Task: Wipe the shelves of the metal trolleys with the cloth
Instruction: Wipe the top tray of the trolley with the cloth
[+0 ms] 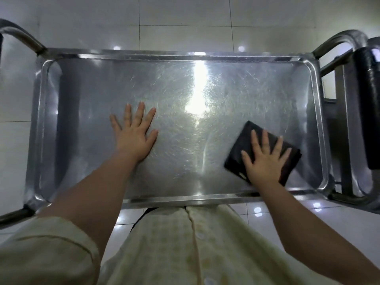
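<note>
The top shelf (205, 87) of a steel trolley fills the view, a shallow tray with a raised rim and a bright glare in its middle. A dark folded cloth (246, 136) lies flat on the shelf's near right part. My right hand (265, 161) presses on the cloth, palm down with fingers spread. My left hand (134, 133) rests flat on the bare metal at centre left, fingers apart, holding nothing.
Curved tube handles rise at the trolley's left end (24, 38) and right end (337, 41). A second trolley with a black padded handle (368, 108) stands against the right side. White tiled floor (185, 15) surrounds them. My pale shirt fills the bottom.
</note>
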The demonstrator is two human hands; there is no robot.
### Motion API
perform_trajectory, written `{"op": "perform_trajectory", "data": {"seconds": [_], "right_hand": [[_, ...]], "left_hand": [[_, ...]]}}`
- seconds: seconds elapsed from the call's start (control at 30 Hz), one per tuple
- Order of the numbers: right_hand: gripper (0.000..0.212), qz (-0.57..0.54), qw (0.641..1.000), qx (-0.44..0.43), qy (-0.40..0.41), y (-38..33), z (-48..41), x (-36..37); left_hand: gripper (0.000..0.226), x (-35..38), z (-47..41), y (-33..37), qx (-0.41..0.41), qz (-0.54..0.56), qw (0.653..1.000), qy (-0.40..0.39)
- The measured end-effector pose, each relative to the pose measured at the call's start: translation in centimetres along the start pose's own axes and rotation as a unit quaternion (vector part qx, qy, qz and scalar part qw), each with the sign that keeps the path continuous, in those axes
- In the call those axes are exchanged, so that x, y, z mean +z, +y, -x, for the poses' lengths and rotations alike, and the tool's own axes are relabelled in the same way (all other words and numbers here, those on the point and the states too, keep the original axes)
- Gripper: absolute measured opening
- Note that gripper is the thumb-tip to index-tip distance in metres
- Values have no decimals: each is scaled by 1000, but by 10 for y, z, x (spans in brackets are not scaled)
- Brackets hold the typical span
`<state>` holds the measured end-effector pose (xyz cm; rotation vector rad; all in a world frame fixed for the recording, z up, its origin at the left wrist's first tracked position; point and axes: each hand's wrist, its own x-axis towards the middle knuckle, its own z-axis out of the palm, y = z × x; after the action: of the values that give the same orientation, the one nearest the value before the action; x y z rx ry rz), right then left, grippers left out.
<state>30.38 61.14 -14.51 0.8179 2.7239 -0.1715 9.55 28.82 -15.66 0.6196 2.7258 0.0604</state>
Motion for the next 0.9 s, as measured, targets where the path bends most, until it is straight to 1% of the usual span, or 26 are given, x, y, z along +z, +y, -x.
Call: {"op": "perform_trajectory", "data": {"seconds": [0.03,0.07,0.13,0.17,0.23,0.27,0.3,0.37,0.47,0.53,0.6,0.63,0.67,0.7,0.73,0.77,0.83,0.87,0.9], "right_hand": [[72,1,999,-40,1,-27,2,2],[73,6,995,-103,4,-56,4,5],[72,31,971,-238,8,-116,16,13],[71,41,958,-284,9,-138,21,16],[70,41,947,-319,6,-154,22,18],[70,35,945,-324,11,-147,20,17],[69,31,948,-318,20,-131,16,15],[69,28,965,-261,27,-79,9,12],[70,29,991,-126,19,17,4,3],[72,19,999,-33,-6,56,1,-5],[75,10,999,44,-15,57,-3,-8],[75,3,998,68,-12,43,-5,-7],[75,-4,997,72,-8,23,-5,-6],[74,-7,999,50,-7,-2,-4,-3],[74,-7,1000,-1,-5,-30,0,1],[74,-3,997,-71,-1,-58,7,7],[73,19,976,-215,2,-108,25,16],[73,23,964,-264,-1,-123,31,18],[72,21,955,-295,-6,-128,33,19]], "left_hand": [[67,0,0,-1,-1,1,1000,-2],[67,0,0,-1,-1,1,1000,-3],[69,0,0,-2,-1,-1,1000,-5],[70,0,-1,-3,-1,-1,1000,-4],[72,0,-2,-4,-2,-1,1000,-2],[73,-1,-3,-4,-1,0,1000,-2],[73,-1,-3,-4,-1,0,1000,-4],[75,-1,-2,-2,-5,4,1000,-6],[76,-3,-1,3,-9,5,1000,-3],[75,-4,-1,6,-9,-4,1000,-5],[73,-5,-1,7,-12,-15,1000,-6],[72,-6,-1,7,-13,-18,1000,-8],[72,-6,-1,7,-12,-17,1000,-9],[73,-6,-1,6,-11,-12,1000,-7],[75,-6,-1,5,-11,-6,1000,-5],[76,-6,-1,4,-13,-3,1000,-6],[76,-3,-1,1,-16,-4,1000,-6],[76,-3,-1,0,-15,-6,1000,-2],[75,-2,-1,-1,-13,-4,1000,3]]}}
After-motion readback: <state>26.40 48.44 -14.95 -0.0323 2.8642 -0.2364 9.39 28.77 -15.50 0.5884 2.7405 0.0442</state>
